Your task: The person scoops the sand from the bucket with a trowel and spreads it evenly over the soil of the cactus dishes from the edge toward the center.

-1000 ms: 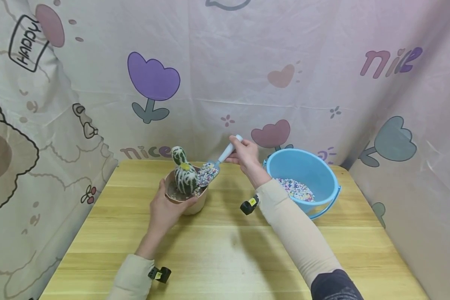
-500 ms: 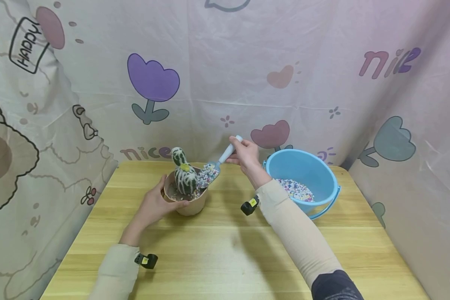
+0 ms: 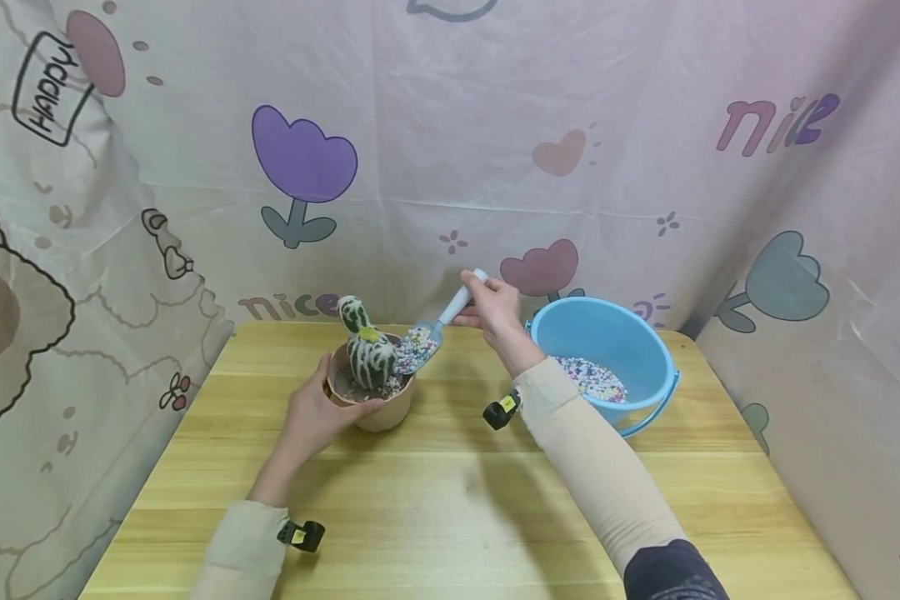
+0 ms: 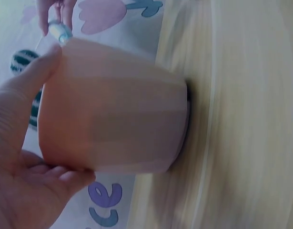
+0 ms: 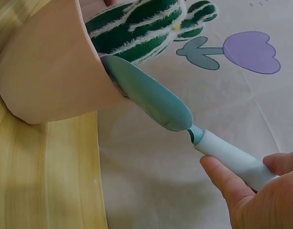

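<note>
A pink pot (image 3: 378, 410) (image 4: 113, 107) (image 5: 51, 76) stands on the wooden table (image 3: 450, 500) with a green-and-white cactus (image 3: 369, 350) (image 5: 141, 26) in it. My left hand (image 3: 317, 412) (image 4: 22, 157) grips the pot's near side, thumb on the rim. My right hand (image 3: 491, 310) (image 5: 253, 191) holds the white handle of a small blue scoop (image 3: 427, 337) (image 5: 151, 98). The scoop is loaded with coloured pebbles and its tip rests on the pot's right rim beside the cactus.
A blue bucket (image 3: 645, 350) with coloured pebbles (image 3: 592, 377) in its bottom stands at the right of the table. A patterned cloth (image 3: 450, 150) hangs close behind and on both sides. Bare wood lies in front of the pot.
My left forearm swung out to the left and came partly back while the hand stayed on the pot. The scoop has held still at the pot's rim.
</note>
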The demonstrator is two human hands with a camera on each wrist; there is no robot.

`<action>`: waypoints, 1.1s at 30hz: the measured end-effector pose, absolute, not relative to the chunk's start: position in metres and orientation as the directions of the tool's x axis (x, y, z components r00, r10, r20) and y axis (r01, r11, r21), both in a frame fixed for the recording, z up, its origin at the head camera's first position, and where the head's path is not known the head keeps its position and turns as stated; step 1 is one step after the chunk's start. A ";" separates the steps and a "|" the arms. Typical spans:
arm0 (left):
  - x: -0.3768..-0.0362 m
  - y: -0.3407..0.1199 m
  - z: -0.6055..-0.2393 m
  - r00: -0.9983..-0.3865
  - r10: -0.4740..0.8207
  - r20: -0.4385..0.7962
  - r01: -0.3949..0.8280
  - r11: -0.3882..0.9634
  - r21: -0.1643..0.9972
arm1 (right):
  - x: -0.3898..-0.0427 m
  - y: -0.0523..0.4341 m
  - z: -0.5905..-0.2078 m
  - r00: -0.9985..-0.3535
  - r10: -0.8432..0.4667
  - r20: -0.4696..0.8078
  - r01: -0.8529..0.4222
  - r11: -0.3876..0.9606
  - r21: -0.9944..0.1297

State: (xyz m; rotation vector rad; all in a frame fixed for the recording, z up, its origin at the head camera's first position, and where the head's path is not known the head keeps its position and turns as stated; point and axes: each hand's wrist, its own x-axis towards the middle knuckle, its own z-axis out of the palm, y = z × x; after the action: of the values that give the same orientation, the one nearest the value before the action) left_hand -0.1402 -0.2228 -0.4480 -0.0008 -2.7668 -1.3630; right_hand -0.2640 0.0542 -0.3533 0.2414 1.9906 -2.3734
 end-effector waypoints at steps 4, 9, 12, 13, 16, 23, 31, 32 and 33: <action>-0.137 -0.213 -0.449 -0.992 -0.088 0.087 0.015 0.608 0.794 | -0.265 0.056 -0.353 -0.987 0.071 -0.144 0.128 -0.194 -0.973; -0.136 -0.206 -0.449 -0.986 -0.131 0.105 0.001 0.618 0.786 | -0.265 0.058 -0.353 -0.987 0.072 -0.146 0.130 -0.191 -0.973; -0.136 -0.210 -0.446 -0.990 -0.124 0.066 -0.024 0.613 0.789 | -0.266 0.059 -0.352 -0.987 0.069 -0.144 0.129 -0.193 -0.973; -0.137 -0.213 -0.445 -0.992 -0.114 0.054 -0.027 0.612 0.790 | -0.266 0.059 -0.352 -0.987 0.068 -0.143 0.128 -0.194 -0.973; -0.141 -0.222 -0.442 -0.998 -0.064 0.029 -0.016 0.603 0.798 | -0.266 0.059 -0.352 -0.988 0.065 -0.140 0.125 -0.198 -0.972; -0.151 -0.235 -0.444 -0.998 0.055 0.015 0.045 0.600 0.799 | -0.265 0.059 -0.352 -0.988 0.064 -0.140 0.125 -0.195 -0.973; -0.152 -0.227 -0.445 -0.999 0.003 0.032 0.028 0.590 0.807 | -0.265 0.059 -0.351 -0.991 0.080 -0.111 0.097 -0.157 -0.983; -0.152 -0.225 -0.446 -0.999 -0.012 0.040 0.026 0.591 0.806 | -0.265 0.059 -0.351 -0.991 0.082 -0.109 0.095 -0.153 -0.984; -0.151 -0.223 -0.446 -0.998 -0.026 0.051 0.026 0.592 0.806 | -0.265 0.059 -0.351 -0.991 0.083 -0.107 0.094 -0.151 -0.984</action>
State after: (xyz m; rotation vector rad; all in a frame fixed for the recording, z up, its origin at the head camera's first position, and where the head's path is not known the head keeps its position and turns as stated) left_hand -0.1511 -0.2229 -0.4458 0.0003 -2.7517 -1.3940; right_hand -0.2654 0.0590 -0.3506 0.2128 2.0425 -2.3685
